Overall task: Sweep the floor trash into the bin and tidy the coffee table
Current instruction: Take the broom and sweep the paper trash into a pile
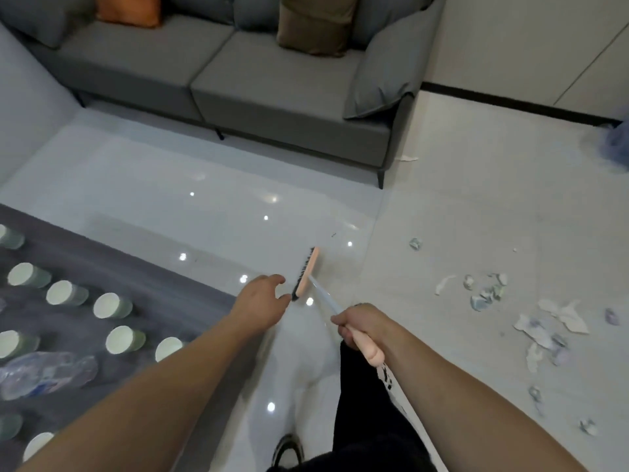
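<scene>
While I held the broom [308, 274] by its pink grip, my right hand [360, 327] was clenched round the handle and the brush head rested on the pale floor [211, 185] ahead of me, bristles toward my left. My left hand [260, 298] hovered just beside the near end of the brush head, fingers loosely spread, grasping nothing.

Items logged:
- Coffee table [163, 287], dark grey top, at my left. On it: several paper cups [112, 305] lying on their sides, mouths toward me, pale inside; I could not tell whether anything was in them.
- Clear plastic bottle [47, 373], crumpled, lying among the cups near the table's front.
- Floor trash [551, 323]: torn white paper and small bluish crumpled scraps, scattered at my right, well apart from the brush head.
- One white scrap [406, 158] beside the sofa's corner leg.
- Grey sofa [265, 86] beyond, bearing an orange cushion [131, 8] and a brown cushion [315, 23].
- Bluish bundle [617, 144] at the far right edge, too blurred to identify.
</scene>
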